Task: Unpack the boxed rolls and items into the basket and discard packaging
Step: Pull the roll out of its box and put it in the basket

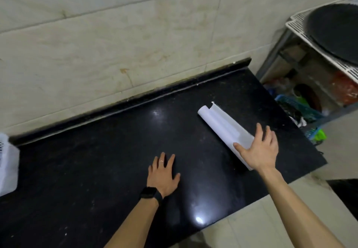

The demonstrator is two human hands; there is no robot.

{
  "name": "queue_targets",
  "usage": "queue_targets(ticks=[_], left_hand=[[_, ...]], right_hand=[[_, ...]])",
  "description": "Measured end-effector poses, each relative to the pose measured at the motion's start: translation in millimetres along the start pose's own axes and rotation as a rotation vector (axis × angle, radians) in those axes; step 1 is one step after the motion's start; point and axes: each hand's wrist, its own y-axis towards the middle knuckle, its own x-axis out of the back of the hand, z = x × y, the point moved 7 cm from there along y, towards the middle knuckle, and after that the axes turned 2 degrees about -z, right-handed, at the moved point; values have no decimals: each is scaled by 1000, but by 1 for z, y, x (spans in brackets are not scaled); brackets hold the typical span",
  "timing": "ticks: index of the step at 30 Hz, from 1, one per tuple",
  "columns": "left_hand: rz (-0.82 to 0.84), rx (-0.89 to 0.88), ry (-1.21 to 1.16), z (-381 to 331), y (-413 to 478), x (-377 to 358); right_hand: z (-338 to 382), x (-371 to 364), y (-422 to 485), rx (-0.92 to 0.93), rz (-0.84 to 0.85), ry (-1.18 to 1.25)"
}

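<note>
A white paper roll [222, 124] lies diagonally on the black countertop [108, 151], its loose outer sheet partly unrolled. My right hand [259, 149] rests on the near end of the roll with fingers spread and straight, the thumb across the sheet. My left hand [162, 172] lies flat on the bare counter to the left of the roll, fingers straight, holding nothing; a ring and a black wrist band show. A white plastic basket [7, 162] is partly visible at the far left edge of the counter.
A tiled wall [116, 44] backs the counter. To the right stands a white wire rack [302, 28] holding a dark round pan [337, 30], with bags and a blue crate [298, 108] beneath. The counter's right edge drops off beside the roll.
</note>
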Motion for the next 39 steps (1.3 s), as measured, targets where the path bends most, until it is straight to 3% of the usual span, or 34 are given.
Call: queue_targets(ticks=[4,7,11,15,19,26,30,33,39], left_hand=[[43,33,40,8,1,-16],[58,37,41,9,0,-17],[74,38,48,11,1,-14],[76,47,36,10,1,-15],[59,49,34,8,0,-18],[-22,16,4,14,-5,-26],[-45,-10,-8,18,-8,-25],[-12,3,-98,25,-13,-13],[-36,220,-602,100,-76,13]], right_hand=[[-12,-25,15,-78,254,-33],[3,-35,6,27,187,-102],[8,-47,-2,20,116,48],[16,-62,-10,105,165,167],[21,-76,-23,233,156,-78],[21,-88,-21,184,240,-126],[33,-87,-34,127,372,113],[58,-83,-63,121,462,326],[151,-109,-153,266,729,459]])
